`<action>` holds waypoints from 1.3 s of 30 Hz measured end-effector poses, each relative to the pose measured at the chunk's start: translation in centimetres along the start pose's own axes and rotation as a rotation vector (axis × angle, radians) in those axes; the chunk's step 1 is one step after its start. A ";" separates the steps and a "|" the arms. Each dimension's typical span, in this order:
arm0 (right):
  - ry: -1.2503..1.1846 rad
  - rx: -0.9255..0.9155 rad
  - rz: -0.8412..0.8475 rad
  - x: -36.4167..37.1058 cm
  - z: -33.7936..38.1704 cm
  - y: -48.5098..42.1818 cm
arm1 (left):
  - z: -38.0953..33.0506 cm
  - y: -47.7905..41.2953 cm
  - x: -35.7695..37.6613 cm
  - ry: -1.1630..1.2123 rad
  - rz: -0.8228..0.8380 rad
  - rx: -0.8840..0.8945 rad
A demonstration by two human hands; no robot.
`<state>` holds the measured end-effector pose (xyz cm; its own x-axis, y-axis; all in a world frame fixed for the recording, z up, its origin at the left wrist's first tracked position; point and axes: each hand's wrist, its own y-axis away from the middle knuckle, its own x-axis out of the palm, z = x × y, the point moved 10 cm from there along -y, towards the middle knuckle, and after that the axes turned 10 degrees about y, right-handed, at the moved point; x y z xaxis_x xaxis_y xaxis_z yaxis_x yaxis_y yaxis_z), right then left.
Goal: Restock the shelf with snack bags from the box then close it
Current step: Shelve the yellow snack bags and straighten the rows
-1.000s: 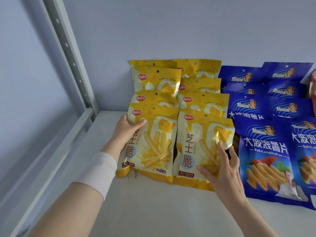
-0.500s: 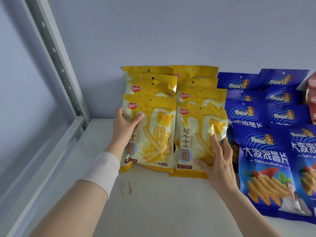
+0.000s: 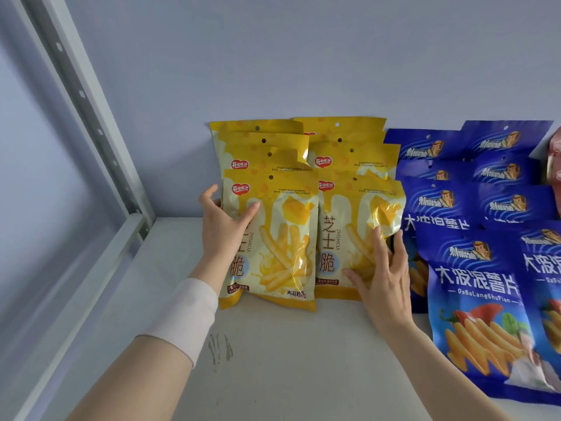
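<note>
Centre frame, your left hand (image 3: 223, 226) clasped the front left yellow snack bag (image 3: 273, 238) by its edge; your right hand (image 3: 384, 278) lay open-fingered on its neighbour (image 3: 349, 235). Letting go unevenly could have toppled both leaning rows forward across the shelf (image 3: 288, 360).

- your yellow snack bags (image 3: 285, 238) stand upright in two rows on the white shelf (image 3: 273, 360), leaning back toward the wall, printed with fries and cheese.
- your blue snack bags (image 3: 482, 287) stand just beside them on the right, overlapping, front ones leaning back.
</note>
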<state>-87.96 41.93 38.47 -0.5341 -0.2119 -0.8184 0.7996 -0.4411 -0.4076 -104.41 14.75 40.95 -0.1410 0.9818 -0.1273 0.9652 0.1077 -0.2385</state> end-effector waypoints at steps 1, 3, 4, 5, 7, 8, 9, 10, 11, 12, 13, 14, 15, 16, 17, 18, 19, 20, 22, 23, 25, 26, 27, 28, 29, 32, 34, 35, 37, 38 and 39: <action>0.010 -0.006 -0.015 0.1 0.0 0.1 | -0.3 0.1 0.1 -0.022 0.001 0.029; 0.027 -0.014 -0.044 0.1 0.1 0.3 | -1.0 0.3 0.3 -0.079 0.001 0.091; 0.031 -0.018 -0.057 0.0 0.2 0.3 | -1.3 0.4 0.3 -0.111 -0.012 0.110; 0.030 -0.023 -0.063 0.0 0.3 0.3 | -1.5 0.5 0.2 -0.136 -0.041 0.119; 0.014 -0.033 -0.063 0.1 0.3 0.3 | -2.0 0.8 -0.2 -0.179 -0.111 0.150; 0.008 -0.035 -0.061 0.1 0.3 0.3 | -2.2 1.0 -0.2 -0.207 -0.137 0.175; 0.005 -0.035 -0.058 0.2 0.3 0.3 | -2.4 1.1 -0.2 -0.233 -0.147 0.191; 0.004 -0.033 -0.054 0.2 0.3 0.3 | -2.4 1.1 0.0 -0.236 -0.143 0.186; 0.004 -0.031 -0.051 0.3 0.2 0.3 | -2.1 0.9 0.2 -0.214 -0.126 0.151; 0.004 -0.030 -0.048 0.4 0.2 0.3 | -1.6 0.7 0.3 -0.174 -0.106 0.097; 0.004 -0.029 -0.045 0.4 0.2 0.3 | -1.0 0.5 0.3 -0.130 -0.089 0.036; 0.003 -0.028 -0.043 0.4 0.1 0.3 | -0.5 0.3 0.3 -0.081 -0.076 -0.023; 0.002 -0.027 -0.040 0.4 0.1 0.3 | 0.1 0.2 0.3 -0.027 -0.070 -0.081; 0.000 -0.025 -0.038 0.4 0.1 0.3 | 0.6 0.2 0.1 0.032 -0.075 -0.127; -0.003 -0.023 -0.036 0.4 0.0 0.3 | 0.9 0.0 -0.2 0.085 -0.086 -0.150; -0.005 -0.023 -0.036 0.4 0.0 0.2 | 1.1 0.0 -0.3 0.128 -0.088 -0.157; -0.005 -0.023 -0.035 0.4 0.0 0.3 | 1.2 -0.1 -0.3 0.160 -0.072 -0.160; -0.004 -0.023 -0.035 0.4 0.0 0.3 | 1.2 -0.1 -0.2 0.196 -0.049 -0.166; -0.005 -0.021 -0.032 0.5 0.0 0.3 | 1.4 -0.3 -0.1 0.286 -0.015 -0.193; -0.005 -0.019 -0.029 0.4 0.0 0.3 | 1.5 -0.5 -0.1 0.324 -0.001 -0.203; -0.003 -0.018 -0.029 0.4 0.1 0.3 | 1.5 -1.1 0.0 0.340 0.032 -0.206; -0.003 -0.020 -0.030 0.3 0.1 0.3 | 1.3 -1.4 0.0 0.325 0.044 -0.198; -0.005 -0.024 -0.034 0.3 0.1 0.3 | 1.2 -1.7 -0.1 0.300 0.049 -0.182; -0.008 -0.030 -0.038 0.2 0.2 0.3 | 0.9 -2.0 -0.2 0.274 0.047 -0.159; -0.010 -0.035 -0.038 0.2 0.2 0.3 | 0.5 -2.2 -0.3 0.243 0.040 -0.129; 0.000 -0.046 -0.030 0.1 0.2 0.2 | -0.8 -2.6 -0.4 0.160 0.014 -0.030; 0.021 -0.065 -0.028 0.1 0.5 -0.2 | -1.1 -2.5 -0.2 0.132 -0.008 0.012; 0.033 -0.077 -0.025 0.2 0.6 -0.4 | -1.1 -2.4 -0.2 0.123 -0.023 0.027; 0.047 -0.091 -0.008 0.3 0.7 -0.9 | -1.1 -2.1 -0.2 0.105 -0.058 0.058; 0.050 -0.094 -0.001 0.4 0.8 -1.1 | -1.2 -2.0 -0.3 0.100 -0.073 0.074; 0.053 -0.097 -0.001 0.5 0.8 -1.1 | -1.2 -2.0 -0.3 0.098 -0.086 0.086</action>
<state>-89.34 41.58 38.87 -0.5214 -0.1641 -0.8374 0.8234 -0.3542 -0.4432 -106.04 14.43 42.68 -0.1957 0.9806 -0.0093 0.9275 0.1820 -0.3266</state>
